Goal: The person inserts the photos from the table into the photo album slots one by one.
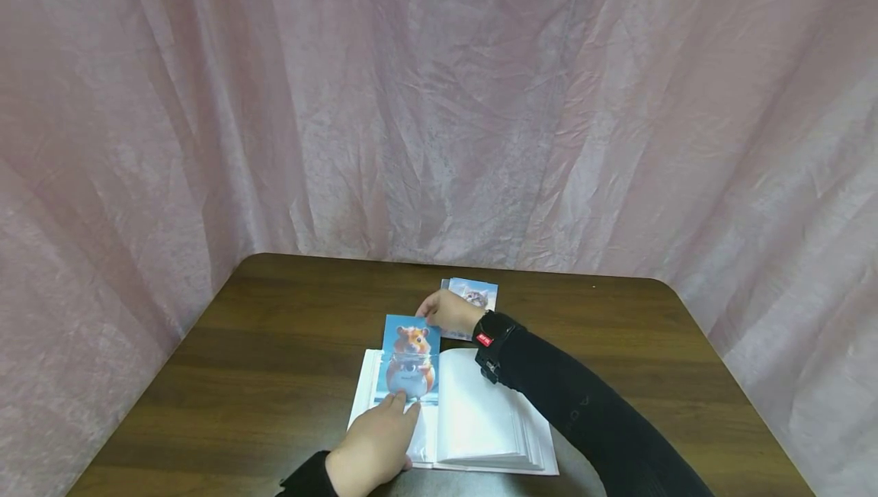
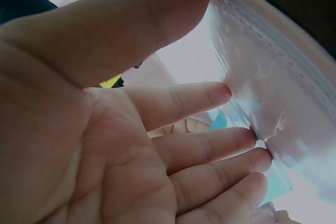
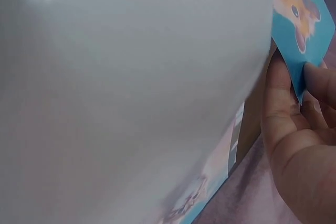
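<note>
An open photo album [image 1: 473,405] with white pages lies on the table. A blue picture card [image 1: 411,363] with a hamster on it overlaps its left page, the lower part inside a clear pocket [image 2: 252,103] and the upper part sticking out past the page's far edge. My right hand [image 1: 449,312] pinches the card's far right corner between thumb and fingers, as the right wrist view also shows. My left hand [image 1: 379,436] rests over the near part of the left page, its straight fingertips [image 2: 247,137] touching the clear plastic at the pocket.
More picture cards [image 1: 476,293], the top one with a cat, lie behind the album, partly covered by my right hand. The brown wooden table [image 1: 274,360] ends at a pink curtain [image 1: 411,101]. In the right wrist view a curved white page [image 3: 131,87] fills most of the frame.
</note>
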